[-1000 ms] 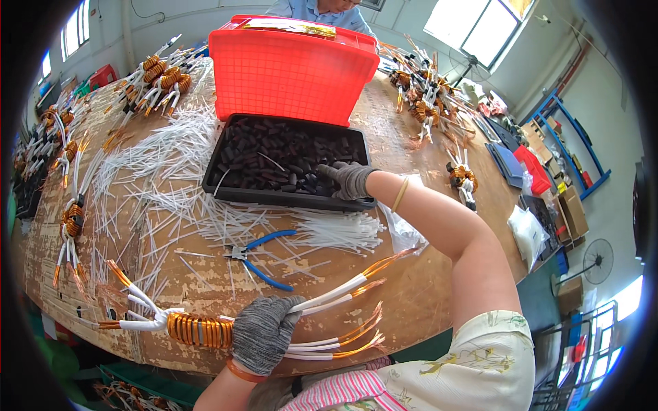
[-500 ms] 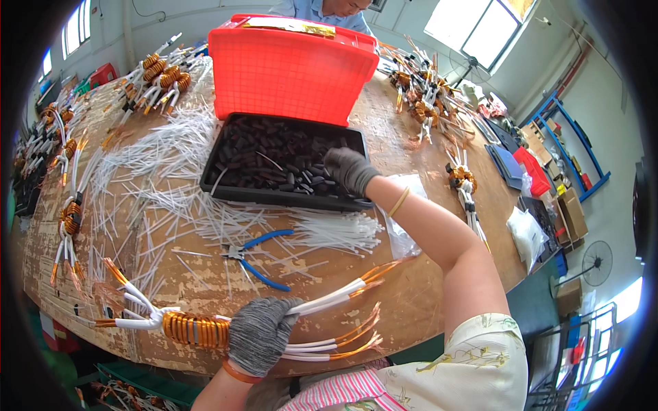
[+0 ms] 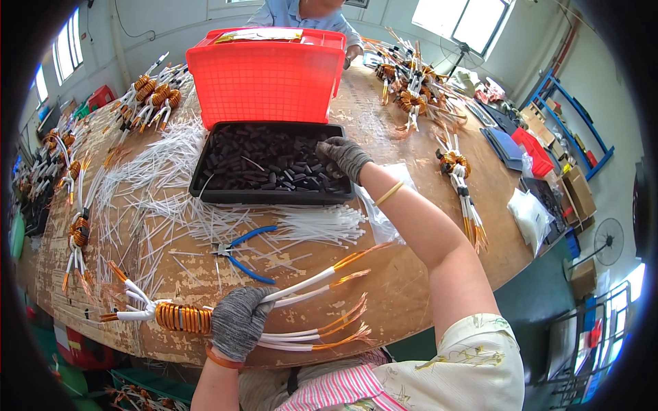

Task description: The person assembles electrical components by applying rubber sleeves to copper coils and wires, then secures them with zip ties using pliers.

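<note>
Curled narrow, my right hand (image 3: 343, 156) is well ahead of my left hand (image 3: 238, 323), which is closed around a bundle of wires. Under them spreads the worn tabletop (image 3: 397, 288). Past my right hand, off to its left, stands the red crate (image 3: 267, 82). Just below that hand is one end of the black tray (image 3: 274, 197), the rest reaching away leftward. The copper coil (image 3: 184, 318) juts out left of my left hand; its white wires (image 3: 301, 284) run through that grip and fan out to the right. Ahead of it lie a sheaf of white ties (image 3: 322, 225) and, nearer, blue-handled pliers (image 3: 228, 249). Smallest, the black pieces (image 3: 240, 154) heap left of my right fingertips. A second ago those fingers stretched down among them; now they are bent together, so I'd judge a piece is being gathered, though I cannot tell whether I hold one. My left hold looks unchanged: the coil seems simply to wait.
</note>
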A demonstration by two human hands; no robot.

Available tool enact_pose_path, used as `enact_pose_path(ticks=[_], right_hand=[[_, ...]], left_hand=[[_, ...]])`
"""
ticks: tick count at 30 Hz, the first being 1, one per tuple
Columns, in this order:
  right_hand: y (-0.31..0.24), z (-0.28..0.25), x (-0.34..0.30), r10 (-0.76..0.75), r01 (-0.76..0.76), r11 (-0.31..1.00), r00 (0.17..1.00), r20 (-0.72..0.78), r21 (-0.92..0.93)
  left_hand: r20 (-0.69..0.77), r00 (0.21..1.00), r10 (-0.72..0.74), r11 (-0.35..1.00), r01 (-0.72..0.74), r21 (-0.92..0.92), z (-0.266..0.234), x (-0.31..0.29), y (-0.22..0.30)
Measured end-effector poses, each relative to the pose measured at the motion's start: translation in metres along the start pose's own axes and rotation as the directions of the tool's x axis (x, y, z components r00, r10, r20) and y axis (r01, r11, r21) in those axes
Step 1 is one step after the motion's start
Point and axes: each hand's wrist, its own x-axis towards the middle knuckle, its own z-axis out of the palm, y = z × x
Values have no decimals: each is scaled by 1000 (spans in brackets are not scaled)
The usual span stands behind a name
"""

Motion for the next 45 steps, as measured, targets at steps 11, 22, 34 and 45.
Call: enact_pose_path(ticks=[11,22,34,45], right_hand=[[15,7,-8,-82,79,994,996,42,74],[18,-48,-127,-58,70,702,997,-41,709],[62,9,-279,-5,-183,762,958,288,621],[75,11,-278,-156,-139,430,962,225,892]], left_hand=[[8,1000,-28,999,28,19,2,-3,1],[-26,992,-127,961,117,-251,5,-6,-6],[-208,973,96,969,-139,-203,45,19,48],[-98,962,257,965,-260,-22,52,23,53]])
